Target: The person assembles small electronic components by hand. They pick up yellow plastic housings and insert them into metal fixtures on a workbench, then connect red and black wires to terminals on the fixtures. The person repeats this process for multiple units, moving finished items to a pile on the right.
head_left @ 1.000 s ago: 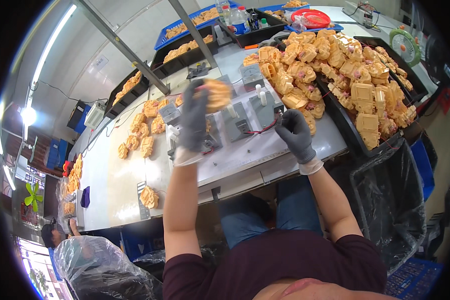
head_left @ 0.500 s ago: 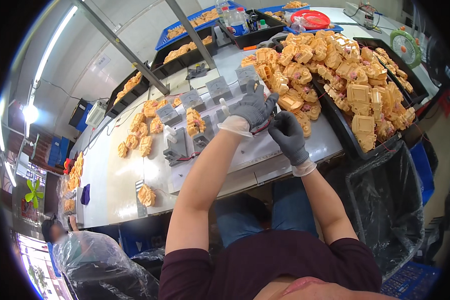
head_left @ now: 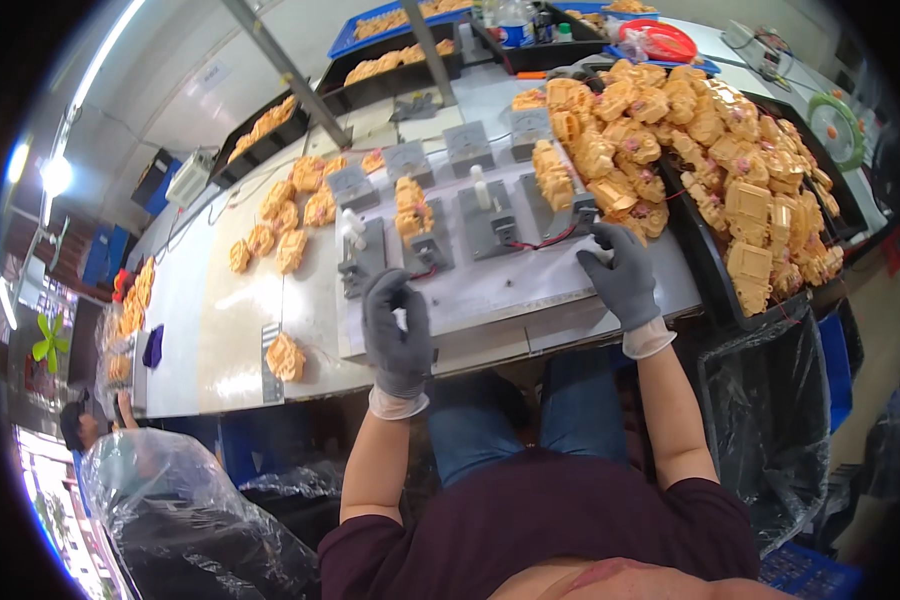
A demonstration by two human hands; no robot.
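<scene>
My left hand [head_left: 398, 325], in a grey glove, hovers over the front edge of a white board [head_left: 470, 300]. Its fingers curl loosely with a gap at the thumb. My gloved right hand [head_left: 622, 275] is at the board's right end, thumb and fingers apart, beside the grey test fixture [head_left: 582, 212]. A yellow plastic housing [head_left: 552, 175] sits upright on that fixture. A second yellow housing [head_left: 411, 208] stands on another fixture further left. Two grey fixtures show bare white posts, the middle fixture [head_left: 485, 225] and the left fixture [head_left: 362, 265]. Red and black wires [head_left: 545, 243] run between fixtures.
Grey dial meters [head_left: 467, 147] line the board's back. A large heap of yellow housings [head_left: 710, 150] fills a black tray [head_left: 715, 285] at right. Loose housings [head_left: 288, 250] lie to the left. Metal posts [head_left: 288, 72] rise behind. Another person [head_left: 90, 420] sits far left.
My left hand has come back from the right-hand fixture toward the board's front left, uncovering a housing there. My right hand has shifted slightly right, its fingers parting. The view has shifted.
</scene>
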